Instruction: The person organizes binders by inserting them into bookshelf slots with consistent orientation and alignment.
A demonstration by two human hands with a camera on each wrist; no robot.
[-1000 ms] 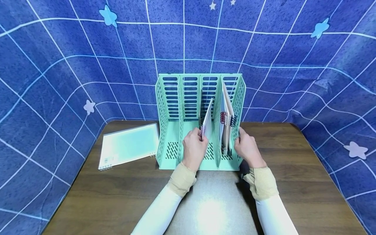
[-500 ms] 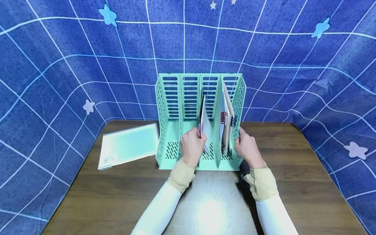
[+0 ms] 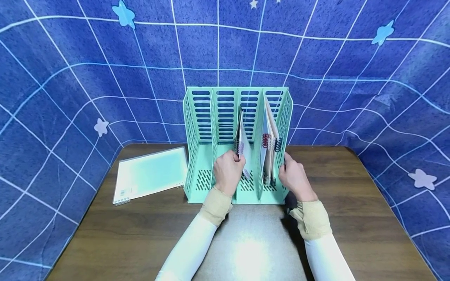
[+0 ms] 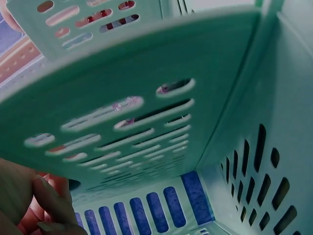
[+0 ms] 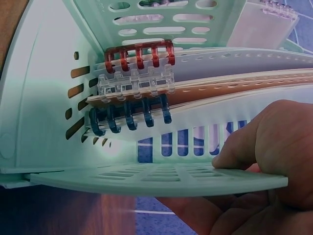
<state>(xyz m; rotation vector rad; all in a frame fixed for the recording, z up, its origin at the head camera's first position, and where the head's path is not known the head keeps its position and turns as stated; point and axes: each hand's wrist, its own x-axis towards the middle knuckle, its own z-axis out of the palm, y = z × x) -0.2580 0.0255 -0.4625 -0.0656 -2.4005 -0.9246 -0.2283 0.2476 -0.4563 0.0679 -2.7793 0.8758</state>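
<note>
A mint-green file rack (image 3: pixel 200 158) with several upright compartments stands on the table. My left hand (image 3: pixel 227 171) pinches the front edge of a notebook with purple rings (image 3: pixel 247 154), which stands in the third compartment from the left, beside a dark notebook (image 3: pixel 240 127). In the left wrist view, a divider (image 4: pixel 146 54) hides most of that notebook, and my left fingers are curled at the lower left. My right hand (image 3: pixel 296 177) grips the rack's right side wall (image 5: pixel 161 181), thumb inside and fingers outside. Ring-bound notebooks with red, clear and dark blue rings (image 5: pixel 129 115) fill the rightmost compartment.
A pale green ring-bound notebook (image 3: pixel 151 173) lies flat on the brown table (image 3: pixel 140 234), left of the rack. A blue curtain (image 3: pixel 154 86) with white lines and stars hangs behind and around the table.
The purple-ringed notebook has shifted left, against the dark notebook, and my left hand has moved slightly left with it. My right hand keeps its grip on the side wall.
</note>
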